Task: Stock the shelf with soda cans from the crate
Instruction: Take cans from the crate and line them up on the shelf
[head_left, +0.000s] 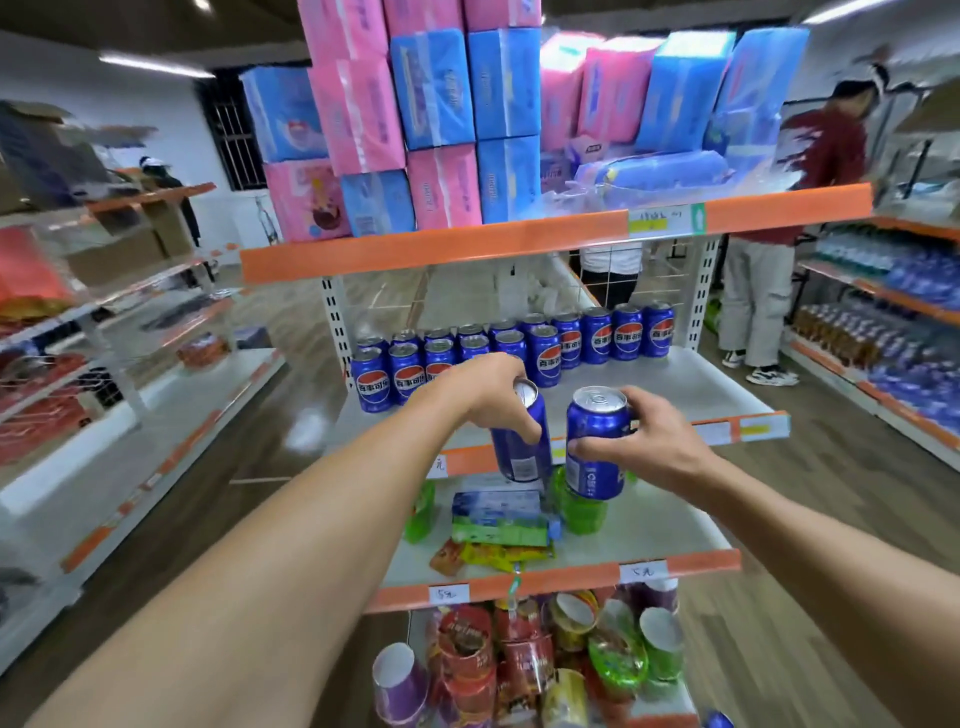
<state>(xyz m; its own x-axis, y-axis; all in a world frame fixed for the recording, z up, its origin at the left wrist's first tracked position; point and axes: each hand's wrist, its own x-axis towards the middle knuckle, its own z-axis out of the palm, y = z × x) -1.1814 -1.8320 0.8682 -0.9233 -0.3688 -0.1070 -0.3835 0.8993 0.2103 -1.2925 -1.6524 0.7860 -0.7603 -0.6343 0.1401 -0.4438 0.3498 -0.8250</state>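
Head view: left hand (488, 387) and right hand (644, 441) each have fingers curled round a blue can (519, 439), just before the shelf (717, 389); a careless set-down could topple the standing row (519, 348).

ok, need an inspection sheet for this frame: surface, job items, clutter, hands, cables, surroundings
Surface: white middle shelf, right half bare.
Job's things: shelved cans upright in rows at the left and back; left can and right can held in front of the shelf edge; crate not in view.
Clutter: snack packs on the shelf below; cup noodles lower.
Grips: left hand holds its can from above; right hand holds its can's side.
Cables: nothing seen.
Surroundings: tissue packs on top shelf; a person in the right aisle.
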